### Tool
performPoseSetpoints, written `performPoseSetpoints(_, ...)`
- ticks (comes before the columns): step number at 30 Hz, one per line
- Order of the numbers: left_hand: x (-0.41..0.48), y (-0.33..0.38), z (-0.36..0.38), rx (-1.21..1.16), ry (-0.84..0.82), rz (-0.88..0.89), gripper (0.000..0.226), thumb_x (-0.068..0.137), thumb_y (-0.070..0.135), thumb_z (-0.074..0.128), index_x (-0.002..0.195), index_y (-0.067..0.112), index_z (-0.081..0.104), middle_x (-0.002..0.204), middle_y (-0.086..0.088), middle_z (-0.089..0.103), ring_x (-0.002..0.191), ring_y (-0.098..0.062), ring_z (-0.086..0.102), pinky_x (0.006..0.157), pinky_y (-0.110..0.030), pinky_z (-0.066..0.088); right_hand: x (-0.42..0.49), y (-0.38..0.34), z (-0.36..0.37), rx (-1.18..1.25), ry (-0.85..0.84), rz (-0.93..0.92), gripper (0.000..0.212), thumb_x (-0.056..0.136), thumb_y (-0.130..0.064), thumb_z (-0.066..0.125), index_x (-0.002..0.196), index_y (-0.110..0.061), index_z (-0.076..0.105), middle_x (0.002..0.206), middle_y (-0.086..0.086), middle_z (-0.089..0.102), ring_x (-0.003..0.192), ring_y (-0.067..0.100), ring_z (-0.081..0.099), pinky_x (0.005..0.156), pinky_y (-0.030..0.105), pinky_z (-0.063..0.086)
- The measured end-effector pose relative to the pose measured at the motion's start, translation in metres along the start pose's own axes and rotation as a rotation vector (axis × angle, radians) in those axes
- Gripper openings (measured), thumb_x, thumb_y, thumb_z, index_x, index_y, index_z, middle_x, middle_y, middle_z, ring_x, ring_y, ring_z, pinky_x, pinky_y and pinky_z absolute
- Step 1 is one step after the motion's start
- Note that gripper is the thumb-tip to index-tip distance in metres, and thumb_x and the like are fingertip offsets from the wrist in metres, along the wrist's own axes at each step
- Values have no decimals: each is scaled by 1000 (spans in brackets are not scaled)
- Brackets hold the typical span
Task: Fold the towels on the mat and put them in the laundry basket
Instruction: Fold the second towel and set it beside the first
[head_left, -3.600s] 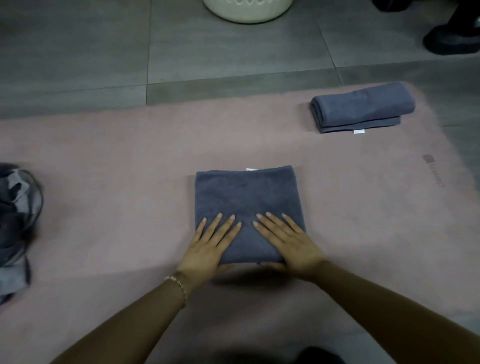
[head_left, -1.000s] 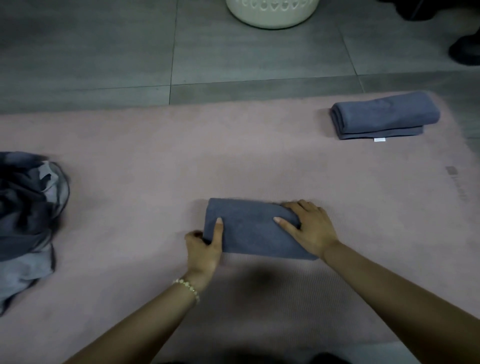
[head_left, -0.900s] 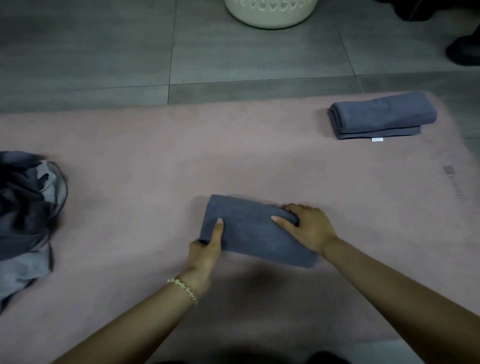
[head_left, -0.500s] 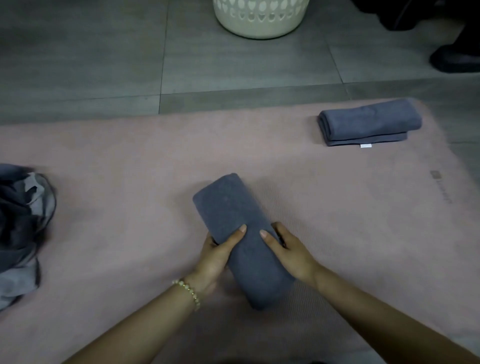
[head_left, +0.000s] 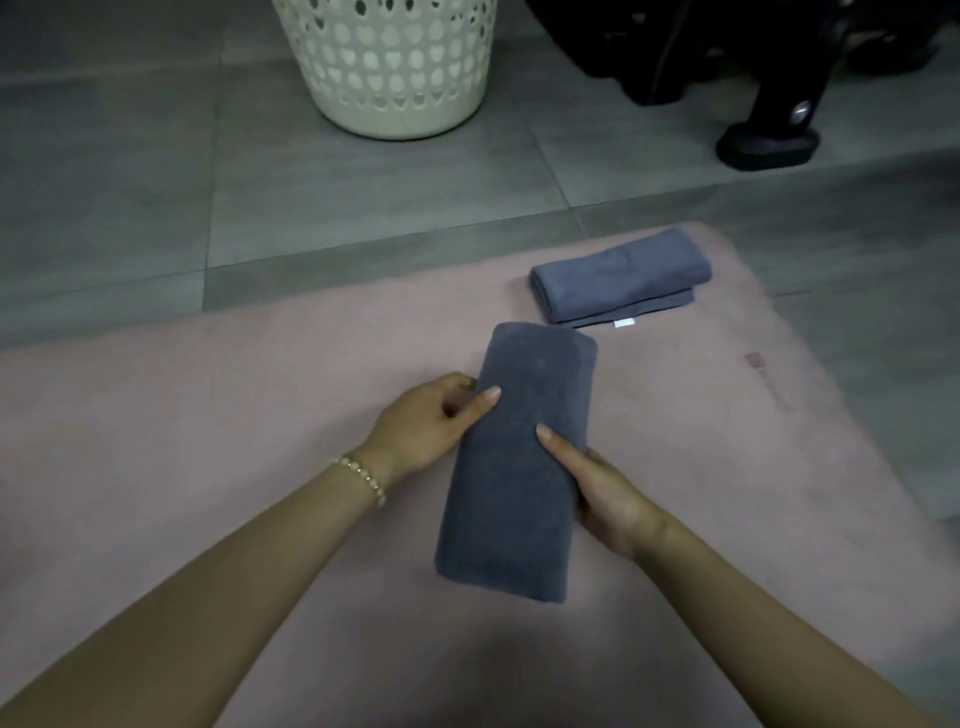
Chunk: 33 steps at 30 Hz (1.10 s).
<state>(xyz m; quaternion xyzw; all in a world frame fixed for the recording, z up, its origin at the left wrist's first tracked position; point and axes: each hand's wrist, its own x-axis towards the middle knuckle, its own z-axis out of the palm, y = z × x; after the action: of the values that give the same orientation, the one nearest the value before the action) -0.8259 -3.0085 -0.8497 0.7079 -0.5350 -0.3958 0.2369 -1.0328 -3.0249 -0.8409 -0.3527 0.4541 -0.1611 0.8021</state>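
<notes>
Hands: left hand (head_left: 426, 421) and right hand (head_left: 597, 483) are gripping folded towel (head_left: 511, 467), right fingers hiding beneath it.
Basket: laundry basket (head_left: 387, 67) is running off the top edge.

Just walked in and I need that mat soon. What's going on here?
A person is folding towels. The left hand and right hand grip a folded towel by its long sides, over the pink mat. A second towel, also folded, lies near the mat's far right corner. The basket stands on the floor beyond the mat; neither towel is in it yet.
</notes>
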Motion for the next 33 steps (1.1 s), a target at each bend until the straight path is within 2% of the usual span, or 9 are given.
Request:
performPoseSetpoints(3, 33, -18, 23, 273, 241, 87, 67, 85, 67, 25, 129, 25, 54, 130, -3, 56, 120, -23, 52, 104, -33, 38, 0, -3, -33, 72, 167, -66, 42, 90, -39, 56, 124, -16, 55, 114, -2, 69, 106, 14, 65, 88, 27, 52)
performPoseSetpoints(6, 50, -37, 49, 466, 167, 47, 88, 73, 68, 5, 145, 26, 33, 155, 0, 27, 143, -22, 21, 117, -41, 12, 1, -6, -65, 154, 281, -120, 43, 90, -40, 57, 125, -16, 55, 117, 0, 69, 107, 15, 65, 94, 32, 48)
performPoseSetpoints(9, 50, -59, 78, 580, 134, 60, 81, 77, 66, 6, 149, 31, 20, 159, 4, 12, 147, -22, 6, 116, -48, -3, 11, -14, -91, 217, 354, -187, 47, 89, -42, 56, 128, -16, 54, 120, 0, 67, 111, 15, 63, 100, 34, 46)
performPoseSetpoints(13, 51, -73, 87, 650, 220, 71, 66, 88, 61, 16, 148, 34, 23, 158, 6, 15, 146, -19, 7, 115, -42, -7, 42, -36, -111, 380, 441, -259, 52, 90, -43, 55, 132, -13, 51, 121, 1, 66, 106, 13, 64, 75, 21, 56)
performPoseSetpoints(16, 52, -71, 85, 628, 254, 96, 65, 88, 60, 19, 147, 34, 25, 157, 6, 17, 146, -18, 8, 115, -40, -7, 71, -56, -116, 503, 478, -306, 53, 90, -43, 56, 133, -12, 51, 124, 3, 64, 109, 17, 63, 66, 23, 56)
performPoseSetpoints(21, 52, -71, 85, 619, 255, 92, 63, 89, 60, 21, 146, 36, 27, 157, 6, 20, 146, -17, 11, 116, -40, -4, 107, -62, -114, 610, 539, -328, 51, 90, -36, 59, 135, -15, 48, 130, 6, 60, 115, 24, 60, 70, 33, 60)
performPoseSetpoints(23, 53, -73, 85, 615, 255, 91, 62, 88, 60, 23, 145, 35, 29, 156, 6, 21, 145, -17, 12, 116, -41, -4, 113, -52, -114, 595, 616, -318, 48, 92, -30, 58, 135, -13, 47, 130, 8, 59, 113, 25, 60, 78, 37, 59)
performPoseSetpoints(28, 52, -71, 84, 587, 255, 96, 63, 88, 60, 23, 145, 34, 32, 156, 7, 21, 145, -18, 13, 116, -40, -4, 111, -44, -123, 501, 713, -318, 38, 91, -23, 61, 125, -8, 52, 121, 9, 61, 95, 20, 63, 89, 42, 54)
performPoseSetpoints(33, 52, -71, 83, 590, 250, 89, 65, 87, 62, 21, 145, 35, 30, 157, 7, 20, 146, -18, 11, 116, -39, -6, 120, -45, -125, 406, 869, -260, 48, 81, -26, 73, 120, -6, 54, 122, 10, 61, 107, 29, 61, 96, 47, 50)
